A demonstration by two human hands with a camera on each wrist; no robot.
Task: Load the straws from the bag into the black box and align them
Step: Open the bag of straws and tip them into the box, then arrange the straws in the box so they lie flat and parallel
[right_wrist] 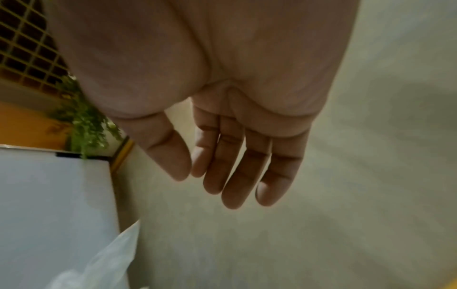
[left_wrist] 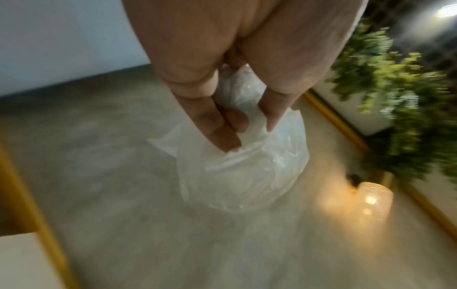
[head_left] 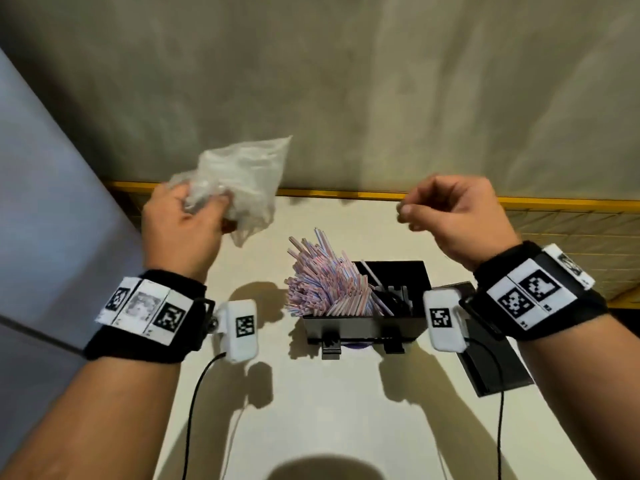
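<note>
The left hand (head_left: 180,226) crumples the clear bag (head_left: 242,178) up and left of the black box (head_left: 367,327). Striped straws (head_left: 322,282) lean out of its left side, its inner parts too dark to read. Above-right, the right hand (head_left: 453,216) hangs loose, holding nothing.

Your head view is evenly but dimly lit from above and behind you, so soft dark shadows of your arms and head fall on the pale cream counter (head_left: 311,393), and the frame bows at its edges. Your left wrist view smears with motion blur, worst on the green leafy plant (left_wrist: 395,109), beside a glaring warm glass lamp (left_wrist: 374,201). Your right wrist view is dim, soft and grainy.
</note>
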